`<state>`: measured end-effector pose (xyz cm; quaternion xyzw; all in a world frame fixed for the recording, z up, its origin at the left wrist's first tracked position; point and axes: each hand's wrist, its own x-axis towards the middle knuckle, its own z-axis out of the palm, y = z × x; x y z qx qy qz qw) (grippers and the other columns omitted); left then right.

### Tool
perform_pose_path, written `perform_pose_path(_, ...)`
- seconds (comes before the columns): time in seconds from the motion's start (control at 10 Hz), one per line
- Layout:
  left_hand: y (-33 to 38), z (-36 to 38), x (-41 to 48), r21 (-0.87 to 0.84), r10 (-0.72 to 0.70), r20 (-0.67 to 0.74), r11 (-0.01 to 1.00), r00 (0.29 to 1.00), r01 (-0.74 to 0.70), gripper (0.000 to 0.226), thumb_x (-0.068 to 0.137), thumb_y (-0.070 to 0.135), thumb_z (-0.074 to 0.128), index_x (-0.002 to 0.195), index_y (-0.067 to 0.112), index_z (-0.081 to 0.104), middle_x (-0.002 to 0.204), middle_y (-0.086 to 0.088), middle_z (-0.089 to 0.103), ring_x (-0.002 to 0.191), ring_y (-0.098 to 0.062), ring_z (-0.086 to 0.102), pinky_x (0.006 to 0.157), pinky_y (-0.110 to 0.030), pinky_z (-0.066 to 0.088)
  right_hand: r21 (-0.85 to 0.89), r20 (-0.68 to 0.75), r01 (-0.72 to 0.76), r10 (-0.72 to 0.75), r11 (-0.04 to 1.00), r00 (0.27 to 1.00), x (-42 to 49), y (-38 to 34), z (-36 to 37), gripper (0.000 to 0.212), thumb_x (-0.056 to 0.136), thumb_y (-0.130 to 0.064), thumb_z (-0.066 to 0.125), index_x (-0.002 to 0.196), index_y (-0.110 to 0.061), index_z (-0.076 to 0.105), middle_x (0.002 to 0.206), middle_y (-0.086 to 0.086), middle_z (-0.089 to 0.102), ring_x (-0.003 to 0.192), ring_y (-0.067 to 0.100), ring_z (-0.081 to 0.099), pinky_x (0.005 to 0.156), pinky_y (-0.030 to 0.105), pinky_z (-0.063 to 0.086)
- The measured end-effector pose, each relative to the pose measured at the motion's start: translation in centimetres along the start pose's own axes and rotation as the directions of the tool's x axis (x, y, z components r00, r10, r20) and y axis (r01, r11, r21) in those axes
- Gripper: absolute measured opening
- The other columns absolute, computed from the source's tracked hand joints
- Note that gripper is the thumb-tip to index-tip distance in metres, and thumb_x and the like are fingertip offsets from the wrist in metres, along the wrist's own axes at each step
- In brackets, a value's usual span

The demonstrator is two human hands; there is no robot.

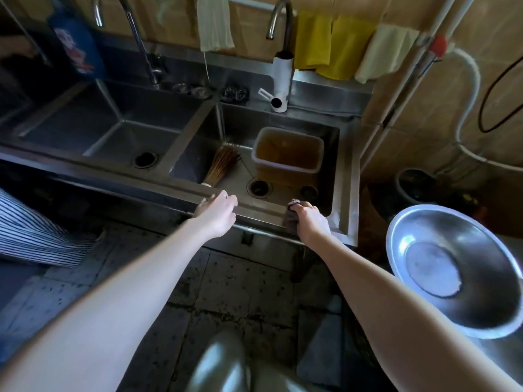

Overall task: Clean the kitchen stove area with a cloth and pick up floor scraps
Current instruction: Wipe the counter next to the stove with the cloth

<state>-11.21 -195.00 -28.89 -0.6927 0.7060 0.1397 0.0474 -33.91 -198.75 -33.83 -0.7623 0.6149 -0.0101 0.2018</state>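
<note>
**Item 1, cloth** [292,217]: dark grey, bunched. It was held at the front rim of the sink [261,214], at the near right corner of the right-hand basin, and was clasped in the right hand [311,219] with the fingers curled round it.

**Item 2, left hand** [217,208]: it was laid on the same front rim, well apart from the cloth, with the fingers bent over the edge. Whether the rim was gripped or only leaned on could not be told.

**Item 3, basin contents:** a plastic tub [288,154] of brownish liquid, a bamboo brush [223,164] and an open drain [258,188] were noted.

**Item 4, surroundings:** a steel bowl [452,267] was recorded at the right, and yellow cloths [334,46] were hung on the wall behind. The tiled floor [226,281] was speckled with dark bits.

**Step in hand (judged):** the cloth was being brought to the sink, either for wiping the rim or for rinsing. No stove was in view.

**Next move (judged):** the cloth would need to be wetted or wrung over the basin, clear of the tub. It would then need to be carried to the stove surfaces. The floor scraps were not yet gathered.
</note>
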Motion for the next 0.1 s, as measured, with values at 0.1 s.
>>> perform_pose_path(0.1, -0.57, -0.93, 0.23, -0.008, 0.009, -0.010, 1.000, 1.000, -0.009, 0.031, 0.097, 0.022, 0.044, 0.127, 0.016, 0.048, 0.127, -0.005, 0.047, 0.111, -0.026, 0.051, 0.097, -0.041, 0.037, -0.046, 0.006, 0.009, -0.009, 0.999, 1.000, -0.02, -0.47, 0.49, 0.049, 0.084, -0.007, 0.060, 0.131, -0.018, 0.051, 0.131, 0.008, 0.050, 0.116, 0.029, 0.049, 0.099, 0.039, 0.043)
